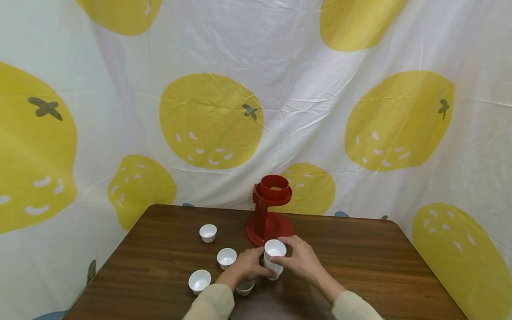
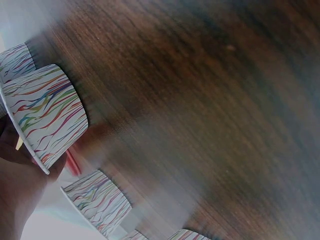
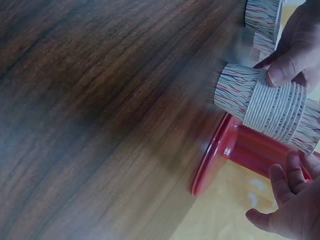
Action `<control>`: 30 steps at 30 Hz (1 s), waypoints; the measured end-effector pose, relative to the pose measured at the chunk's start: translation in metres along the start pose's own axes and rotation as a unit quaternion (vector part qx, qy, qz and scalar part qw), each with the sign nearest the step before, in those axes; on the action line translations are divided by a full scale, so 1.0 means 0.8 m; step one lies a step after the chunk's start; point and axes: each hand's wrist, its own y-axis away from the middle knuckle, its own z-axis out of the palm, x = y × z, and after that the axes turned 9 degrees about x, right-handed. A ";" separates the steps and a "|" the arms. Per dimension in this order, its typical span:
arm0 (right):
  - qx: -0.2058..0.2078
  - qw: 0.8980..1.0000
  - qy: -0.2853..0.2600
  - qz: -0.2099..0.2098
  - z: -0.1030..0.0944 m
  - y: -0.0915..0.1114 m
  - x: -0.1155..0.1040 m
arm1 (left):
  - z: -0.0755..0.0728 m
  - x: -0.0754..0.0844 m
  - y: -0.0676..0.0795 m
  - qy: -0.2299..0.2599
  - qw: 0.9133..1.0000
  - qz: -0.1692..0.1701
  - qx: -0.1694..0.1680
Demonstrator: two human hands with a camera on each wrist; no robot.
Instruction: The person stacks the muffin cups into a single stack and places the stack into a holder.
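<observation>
A stack of white paper cups point(image 1: 274, 271) with thin coloured wavy stripes stands on the table, its rims nested closely in the right wrist view. My left hand point(image 1: 249, 265) grips the stack from the left, the thumb point(image 3: 283, 71) lying across the rims. At the top sits one paper cup point(image 1: 275, 249), higher than the others, which my right hand point(image 1: 302, 258) pinches between thumb and fingers from the right. Under and beside my left wrist is a single paper cup point(image 1: 245, 289), partly hidden by the arm.
Behind the stack rises a red plastic stand point(image 1: 261, 220) with a round base and a ring-shaped holder on top. More single cups stand to the left: a far cup point(image 1: 208, 234), a middle cup point(image 1: 226, 257) and a near cup point(image 1: 199, 281). A lemon-print cloth point(image 1: 296, 66) hangs behind the table.
</observation>
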 end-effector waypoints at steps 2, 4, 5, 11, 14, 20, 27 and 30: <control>-0.004 1.000 0.004 -0.006 0.001 0.001 0.001 | 0.000 0.000 0.000 -0.001 1.000 0.002 0.001; -0.009 1.000 0.012 -0.011 0.002 0.003 0.003 | 0.000 0.000 0.000 -0.006 1.000 0.006 0.004; -0.011 1.000 0.016 -0.013 0.003 0.004 0.004 | 0.001 -0.001 -0.001 -0.006 1.000 0.009 0.005; -0.020 0.999 0.031 -0.017 0.005 0.008 0.007 | 0.003 -0.001 0.000 -0.012 1.000 0.017 0.009; -0.021 0.999 0.034 -0.021 0.007 0.009 0.008 | 0.003 0.000 0.000 -0.015 1.000 0.019 0.012; -0.027 0.999 0.039 -0.018 0.009 0.013 0.011 | 0.003 -0.001 0.000 -0.023 0.999 0.023 0.017; -0.035 0.999 0.041 -0.005 0.013 0.016 0.015 | 0.003 -0.002 -0.001 -0.036 0.999 0.022 0.016; -0.033 0.999 0.035 0.001 0.015 0.018 0.015 | 0.002 -0.002 -0.002 -0.042 0.999 0.022 0.014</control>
